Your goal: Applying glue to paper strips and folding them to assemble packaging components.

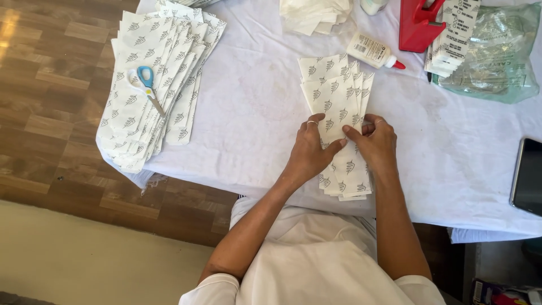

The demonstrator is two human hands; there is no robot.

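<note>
A small fanned stack of white paper bags with grey leaf prints (337,96) lies on the white tablecloth (254,113) in front of me. My left hand (310,149) presses flat on the top bag, thumb and fingers pinching a fold near its middle. My right hand (375,141) rests beside it on the same bag, fingertips meeting the left hand's at the fold. Both hands wear a ring. The lower end of the stack sticks out under my wrists.
A large pile of the same printed bags (152,85) sits at the table's left corner with blue-handled scissors (148,82) on top. A glue bottle (374,51), red tape dispenser (418,25), label stack (451,39), plastic bag (497,56), folded white paper (313,14) and a dark phone (528,175) lie around.
</note>
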